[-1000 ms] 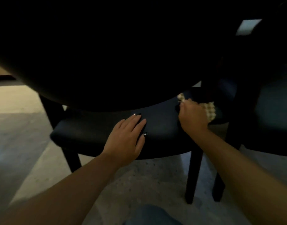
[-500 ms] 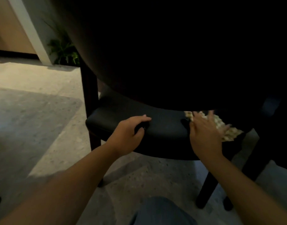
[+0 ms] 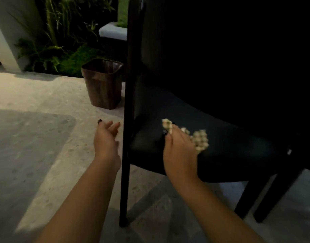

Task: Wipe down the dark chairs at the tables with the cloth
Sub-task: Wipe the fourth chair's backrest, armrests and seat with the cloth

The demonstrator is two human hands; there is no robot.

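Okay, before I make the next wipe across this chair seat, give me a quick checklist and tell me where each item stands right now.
1. Cloth under the right hand: ok.
2. Cloth lying on the chair seat: ok.
3. Left hand off the seat, holding nothing: ok.
4. Seat ahead free of objects: cannot tell, too dark under the table.
5. Waste bin standing apart from the chair: ok.

- Pale speckled floor (image 3: pixel 36 137), a darker grey patch on it at left.
- Brown waste bin (image 3: pixel 103 85) stands on floor near the plants.
- Green leafy plants (image 3: pixel 59 41) behind the bin, dim.
- White pillar (image 3: pixel 3 41) at far left edge.
- Pale planter ledge (image 3: pixel 112 31) further back.
- Light low; right side nearly black.
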